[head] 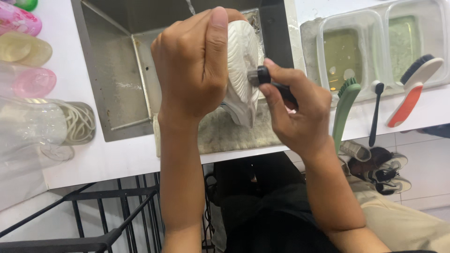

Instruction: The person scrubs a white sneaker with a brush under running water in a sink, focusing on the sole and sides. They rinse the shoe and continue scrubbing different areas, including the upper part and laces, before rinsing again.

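While both hands work over the sink, the scene reads as follows.

Shoe: a white shoe (241, 70) stands tilted on end over a damp grey mat (220, 133) at the near edge of the sink (112, 84), its ribbed sole turned toward the camera.
Left hand: the left hand (194, 65) wraps the shoe from the left, fingers closed firmly around its upper, thumb lying along the top.
Right hand: the right hand (293, 110), just right of the shoe, has its fingers closed narrowly on a small black-handled brush (265, 77) whose head touches the sole.
Water: a thin stream (190, 7) falls into the sink behind the shoe.
Progress: judging by the pale, even sole, scrubbing looks well under way; no suds or dirt can be made out, so how much is left is unclear.
Other tools: right of the sink, on the counter (431, 107), lie a green brush (344, 110), a slim dark brush (375, 112) and an orange-and-white brush (412, 91), beside clear tubs of liquid (347, 51).
Waiting pairs: more shoes (379, 166) sit on the floor below the counter, seemingly untouched.
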